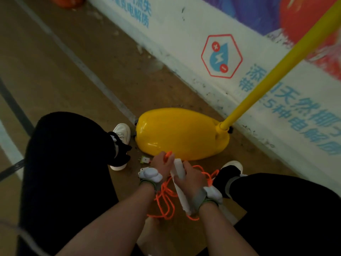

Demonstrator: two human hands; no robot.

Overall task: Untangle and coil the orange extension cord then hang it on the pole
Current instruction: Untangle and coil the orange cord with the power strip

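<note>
The orange extension cord (167, 198) lies in a loose tangle on the floor between my knees, with loops trailing right toward my right shoe. My left hand (162, 162) grips a short stretch of the cord, which pokes out above my fingers. My right hand (190, 177) holds the cord's long white socket strip (181, 188), which runs diagonally from my fingers down past my wrist. The yellow pole (273, 74) rises to the upper right from its yellow base (177, 133) just beyond my hands.
A white wall with a printed banner (221, 56) runs along the right, close behind the pole base. A small white and green plug-like piece (144, 160) lies on the floor left of my hands. My shoes (120, 133) flank the base. Painted lines cross the brown floor.
</note>
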